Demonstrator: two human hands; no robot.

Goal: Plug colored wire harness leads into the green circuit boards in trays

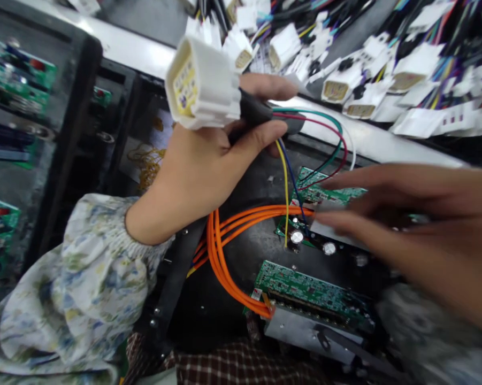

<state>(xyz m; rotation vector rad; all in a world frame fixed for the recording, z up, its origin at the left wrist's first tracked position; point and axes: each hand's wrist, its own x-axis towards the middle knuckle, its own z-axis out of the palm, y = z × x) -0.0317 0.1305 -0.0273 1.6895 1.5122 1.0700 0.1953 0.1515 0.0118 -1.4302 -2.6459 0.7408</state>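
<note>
My left hand grips the black sleeve of a cable with a large white connector at its end. Green, red, white, yellow and blue wires fan out from the sleeve, some reaching down to the upper green circuit board. My right hand, blurred, is over that board's right side, its thumb and forefinger close to the wires; what they hold, if anything, is too blurred to tell. Orange cables loop between the upper board and a lower green circuit board with a metal heatsink.
Many white connectors with coloured wires lie along the top and upper right, behind a pale metal rail. Black trays with more circuit boards are on the left. Thin yellow wires lie by my left wrist.
</note>
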